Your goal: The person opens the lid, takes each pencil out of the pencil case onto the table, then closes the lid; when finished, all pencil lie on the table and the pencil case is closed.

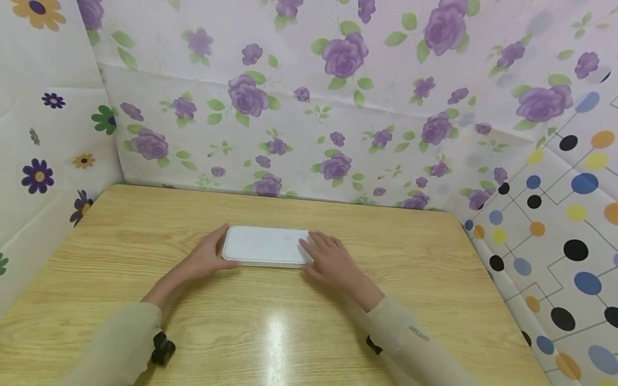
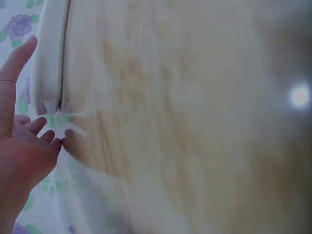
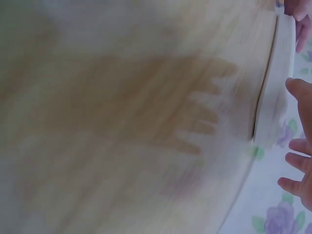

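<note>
A flat white rectangular box (image 1: 267, 245) with rounded corners lies on the wooden table, its long side facing me. My left hand (image 1: 207, 254) spreads around the box's left end, thumb by the front corner and a finger by the back one. In the left wrist view the left thumb (image 2: 19, 58) reaches straight along the box (image 2: 50, 63), and the other fingers are bent near its end. Over the right end lies my right hand (image 1: 333, 261), fingers spread on the top. The right wrist view shows the right thumb (image 3: 298, 87) at the box's upper edge.
The wooden table (image 1: 289, 332) has a glossy surface that reflects light and the hands. Behind it hangs a purple-flowered sheet (image 1: 289, 134); a dotted sheet (image 1: 555, 257) borders the right side and another flowered sheet (image 1: 53, 139) the left.
</note>
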Demonstrator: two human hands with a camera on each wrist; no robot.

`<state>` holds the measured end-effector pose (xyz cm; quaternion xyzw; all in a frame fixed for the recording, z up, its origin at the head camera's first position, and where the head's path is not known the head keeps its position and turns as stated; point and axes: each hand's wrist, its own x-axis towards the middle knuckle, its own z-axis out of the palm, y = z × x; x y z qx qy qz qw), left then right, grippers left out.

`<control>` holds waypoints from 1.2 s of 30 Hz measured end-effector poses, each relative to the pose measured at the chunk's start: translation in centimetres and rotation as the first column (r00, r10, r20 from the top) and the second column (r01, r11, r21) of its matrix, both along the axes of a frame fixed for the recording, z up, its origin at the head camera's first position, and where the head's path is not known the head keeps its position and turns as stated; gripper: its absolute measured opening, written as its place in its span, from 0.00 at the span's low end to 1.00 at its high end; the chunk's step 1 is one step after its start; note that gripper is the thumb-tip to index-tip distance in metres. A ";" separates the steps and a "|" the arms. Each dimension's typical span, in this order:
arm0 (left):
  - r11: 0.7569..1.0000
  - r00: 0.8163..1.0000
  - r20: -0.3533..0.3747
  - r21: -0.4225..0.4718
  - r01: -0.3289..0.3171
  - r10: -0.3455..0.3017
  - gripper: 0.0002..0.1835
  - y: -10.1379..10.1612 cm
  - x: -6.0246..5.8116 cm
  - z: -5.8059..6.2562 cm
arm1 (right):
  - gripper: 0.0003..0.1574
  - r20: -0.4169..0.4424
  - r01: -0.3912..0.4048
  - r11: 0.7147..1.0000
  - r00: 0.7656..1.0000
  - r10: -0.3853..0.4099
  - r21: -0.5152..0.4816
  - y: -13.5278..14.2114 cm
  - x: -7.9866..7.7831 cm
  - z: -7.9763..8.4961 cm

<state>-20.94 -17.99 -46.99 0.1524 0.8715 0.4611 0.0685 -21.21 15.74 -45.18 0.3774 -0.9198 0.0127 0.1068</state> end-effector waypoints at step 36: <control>0.997 1.000 -0.008 -0.075 -0.028 0.027 0.62 -0.3 -1.5 -1.5 | 0.26 -0.401 -0.147 0.882 0.848 0.345 0.448 -6.6 -2.3 -1.3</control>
